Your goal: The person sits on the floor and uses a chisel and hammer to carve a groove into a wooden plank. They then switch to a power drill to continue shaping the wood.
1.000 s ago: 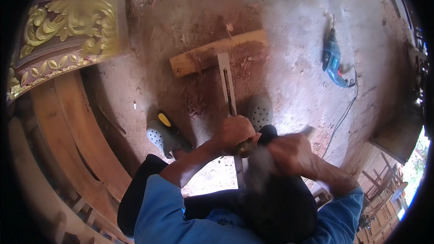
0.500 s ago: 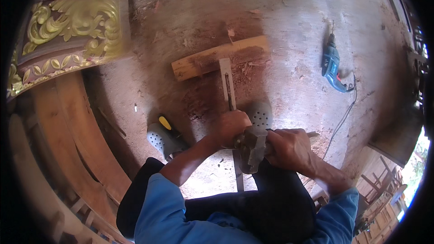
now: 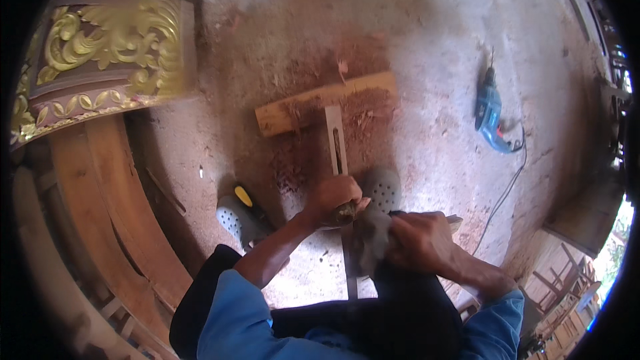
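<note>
My left hand (image 3: 333, 198) is wrapped round a chisel, whose rounded handle end (image 3: 345, 211) shows below the fist. Its blade is hidden under the hand. Beneath it runs a narrow pale wooden bar (image 3: 331, 124) with a long slot cut along it. The bar's far end rests on a thick orange-brown wood block (image 3: 280, 117) strewn with shavings. In my right hand (image 3: 425, 240) is a mallet with a blurred grey-brown head (image 3: 371, 239), just right of the chisel handle and apart from it. The mallet's handle end sticks out beyond my right fist.
A blue corded drill (image 3: 489, 110) lies on the floor at the right. Near my left clog (image 3: 229, 220) is a yellow-and-black handle (image 3: 243, 196). Long brown planks (image 3: 123, 207) stretch along the left, below a gilded carved panel (image 3: 110, 43). My right clog (image 3: 383, 189) is beside the bar.
The mallet head has dropped back toward me, away from the chisel handle, uncovering its end. My left hand stays closed on the chisel. The whole view has shifted slightly.
</note>
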Demonstrator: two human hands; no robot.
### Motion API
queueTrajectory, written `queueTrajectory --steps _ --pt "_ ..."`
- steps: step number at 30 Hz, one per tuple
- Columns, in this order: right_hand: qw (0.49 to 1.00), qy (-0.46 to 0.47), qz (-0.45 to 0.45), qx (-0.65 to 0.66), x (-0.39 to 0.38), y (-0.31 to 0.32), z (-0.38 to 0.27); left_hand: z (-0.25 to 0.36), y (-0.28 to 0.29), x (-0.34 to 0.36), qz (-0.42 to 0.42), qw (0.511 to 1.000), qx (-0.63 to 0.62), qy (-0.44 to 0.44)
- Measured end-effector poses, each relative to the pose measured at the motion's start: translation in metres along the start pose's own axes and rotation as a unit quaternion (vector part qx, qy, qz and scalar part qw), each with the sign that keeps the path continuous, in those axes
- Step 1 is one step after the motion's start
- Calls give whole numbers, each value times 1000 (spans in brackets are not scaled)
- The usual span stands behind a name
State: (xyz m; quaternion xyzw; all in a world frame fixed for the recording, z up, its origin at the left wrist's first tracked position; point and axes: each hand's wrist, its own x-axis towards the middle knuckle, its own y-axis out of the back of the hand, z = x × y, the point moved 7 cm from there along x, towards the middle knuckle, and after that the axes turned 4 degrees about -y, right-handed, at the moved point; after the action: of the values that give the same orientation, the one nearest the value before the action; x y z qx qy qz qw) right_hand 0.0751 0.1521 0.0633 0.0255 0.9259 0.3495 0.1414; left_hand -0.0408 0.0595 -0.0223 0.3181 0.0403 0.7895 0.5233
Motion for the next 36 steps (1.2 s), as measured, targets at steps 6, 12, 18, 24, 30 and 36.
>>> queueTrajectory --steps 6,12,18,24,30,36 --pt "973 204 93 63 -17 39 -51 20 4 4 -1 999 -45 -18" --pt "1000 -7 12 -23 22 7 -2 -7 15 19 12 999 -43 10" --pt "990 130 35 42 10 30 -41 -1 15 13 -5 999 -35 31" --pt "999 -41 21 -17 23 -1 12 -20 25 28 13 995 -68 65" --pt "971 -234 25 44 -53 -37 75 37 100 -1 312 890 -318 94" --pt "870 -491 35 -19 -106 -96 207 74 189 10 462 874 -138 61"
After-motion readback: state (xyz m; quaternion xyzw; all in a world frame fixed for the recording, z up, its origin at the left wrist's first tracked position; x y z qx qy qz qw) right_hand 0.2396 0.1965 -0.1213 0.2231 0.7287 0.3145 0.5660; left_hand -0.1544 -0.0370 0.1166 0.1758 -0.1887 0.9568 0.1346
